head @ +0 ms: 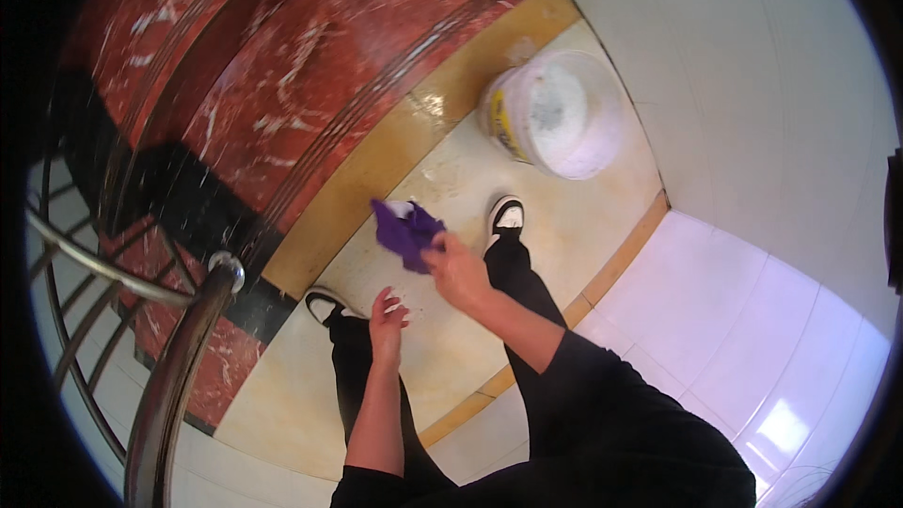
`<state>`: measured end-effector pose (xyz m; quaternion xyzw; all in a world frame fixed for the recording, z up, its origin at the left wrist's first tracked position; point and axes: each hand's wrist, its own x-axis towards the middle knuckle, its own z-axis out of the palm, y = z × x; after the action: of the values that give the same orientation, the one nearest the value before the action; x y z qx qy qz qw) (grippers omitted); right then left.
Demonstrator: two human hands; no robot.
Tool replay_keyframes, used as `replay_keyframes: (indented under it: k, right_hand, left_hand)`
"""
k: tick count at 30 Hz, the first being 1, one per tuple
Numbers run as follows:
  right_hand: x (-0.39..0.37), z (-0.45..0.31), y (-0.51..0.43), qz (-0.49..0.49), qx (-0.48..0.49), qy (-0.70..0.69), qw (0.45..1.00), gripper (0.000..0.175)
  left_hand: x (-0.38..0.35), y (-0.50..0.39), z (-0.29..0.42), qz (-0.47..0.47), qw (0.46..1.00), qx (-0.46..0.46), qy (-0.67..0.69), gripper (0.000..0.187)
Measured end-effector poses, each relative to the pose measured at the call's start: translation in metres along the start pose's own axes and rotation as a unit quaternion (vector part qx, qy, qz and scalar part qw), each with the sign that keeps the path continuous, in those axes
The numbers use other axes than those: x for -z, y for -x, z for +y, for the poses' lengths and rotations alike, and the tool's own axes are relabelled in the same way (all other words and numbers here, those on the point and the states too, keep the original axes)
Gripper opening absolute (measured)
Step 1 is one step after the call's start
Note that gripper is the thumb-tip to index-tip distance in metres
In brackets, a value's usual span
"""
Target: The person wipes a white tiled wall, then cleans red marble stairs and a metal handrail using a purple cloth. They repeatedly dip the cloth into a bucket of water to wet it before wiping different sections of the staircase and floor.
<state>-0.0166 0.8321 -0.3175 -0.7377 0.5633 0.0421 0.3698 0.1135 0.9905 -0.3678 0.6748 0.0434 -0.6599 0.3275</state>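
My right hand (455, 271) grips a crumpled purple cloth (409, 233), which hangs out beyond the fingers over the pale floor. A small whitish patch shows at the cloth's upper edge. Below and to the left of it, my left hand (388, 321) holds nothing, its fingers apart and slightly curled. A translucent white plastic bucket (564, 113) with a yellow label stands on the floor up and to the right of both hands. Its inside looks pale and cloudy; whether that is liquid I cannot tell.
Red marble steps (303, 77) with a tan bottom riser (395, 155) rise at the upper left. A metal handrail (187, 353) curves along the left. A pale wall (734, 70) stands at the right. My shoes (508, 215) are on the floor beyond my hands.
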Motion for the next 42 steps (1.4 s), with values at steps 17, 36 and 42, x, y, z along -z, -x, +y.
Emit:
replay_keyframes:
  k: [17, 36, 42]
  right_hand:
    - [0.238, 0.097, 0.099, 0.119, -0.004, -0.385, 0.915, 0.017]
    - [0.364, 0.188, 0.214, 0.542, -0.303, -0.534, 0.574, 0.03]
    - [0.332, 0.17, 0.199, 0.514, -0.323, -0.532, 0.59, 0.039]
  left_hand:
    - [-0.233, 0.063, 0.114, -0.175, 0.982, -0.003, 0.077, 0.025]
    - [-0.398, 0.075, 0.125, -0.329, 0.87, -0.043, -0.364, 0.034]
    - [-0.346, -0.069, 0.148, 0.1, 0.975, 0.045, -0.195, 0.094]
